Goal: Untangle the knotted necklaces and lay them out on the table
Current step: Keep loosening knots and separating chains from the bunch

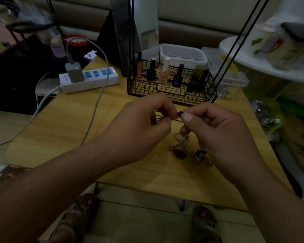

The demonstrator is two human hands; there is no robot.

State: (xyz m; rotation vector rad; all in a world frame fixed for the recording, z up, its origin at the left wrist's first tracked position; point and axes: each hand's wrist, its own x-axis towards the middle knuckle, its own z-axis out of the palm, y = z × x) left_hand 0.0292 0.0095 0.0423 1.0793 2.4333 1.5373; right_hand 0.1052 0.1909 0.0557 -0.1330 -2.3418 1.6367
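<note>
The left hand (140,127) and right hand (216,134) pinch a thin dark cord (176,120) — a tangled silver chain (180,141) lies on the wooden table (77,123) beneath, black wire basket (172,95) behind.

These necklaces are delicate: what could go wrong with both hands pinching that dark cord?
The left hand and right hand pinch the dark cord; a hard pull may tighten any knot. The silver chain seems to trail from the right hand to the red pendant below, so lifting could re-tangle them.
</note>
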